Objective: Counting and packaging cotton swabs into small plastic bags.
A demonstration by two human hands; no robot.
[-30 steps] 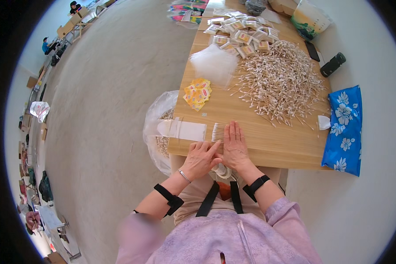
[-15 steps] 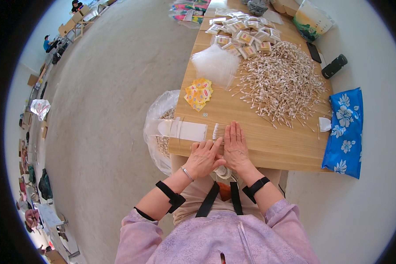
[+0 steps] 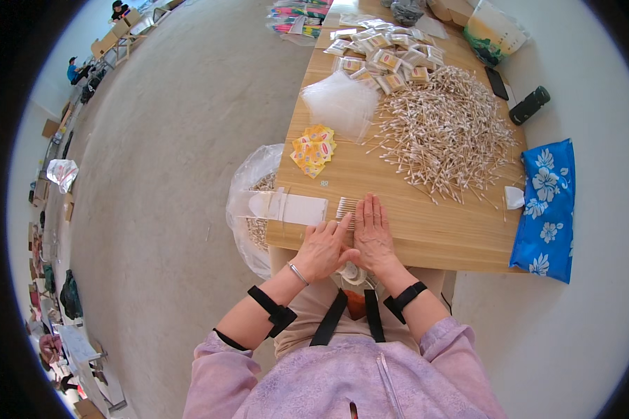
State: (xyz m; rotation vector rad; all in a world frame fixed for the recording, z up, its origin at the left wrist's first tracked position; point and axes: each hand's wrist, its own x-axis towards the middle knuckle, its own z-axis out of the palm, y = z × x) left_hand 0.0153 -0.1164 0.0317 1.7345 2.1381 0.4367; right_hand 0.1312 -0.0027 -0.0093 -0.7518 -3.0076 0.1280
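Note:
A short row of cotton swabs (image 3: 344, 207) lies side by side near the table's front edge. My right hand (image 3: 374, 237) rests flat along the row's right end, its fingers stretched and held together. From the lower left, my left hand (image 3: 321, 248) reaches in with the index fingertip on the swabs and the thumb out toward the right hand. Neither hand grips anything that I can see. Left of the row is a white card (image 3: 305, 209) with a clear plastic bag around its left part, overhanging the table's left edge.
A big heap of loose swabs (image 3: 454, 133) covers the table's right middle. Around it are yellow paper cards (image 3: 313, 150), clear bags (image 3: 339, 105), filled packets (image 3: 384, 59), a blue flowered pouch (image 3: 545, 209) and a black bottle (image 3: 530, 105). A plastic sack of swabs (image 3: 241, 195) stands at the left edge.
My left index finger has slid a little farther up the swabs, away from me. My right hand stays flat in nearly the same place.

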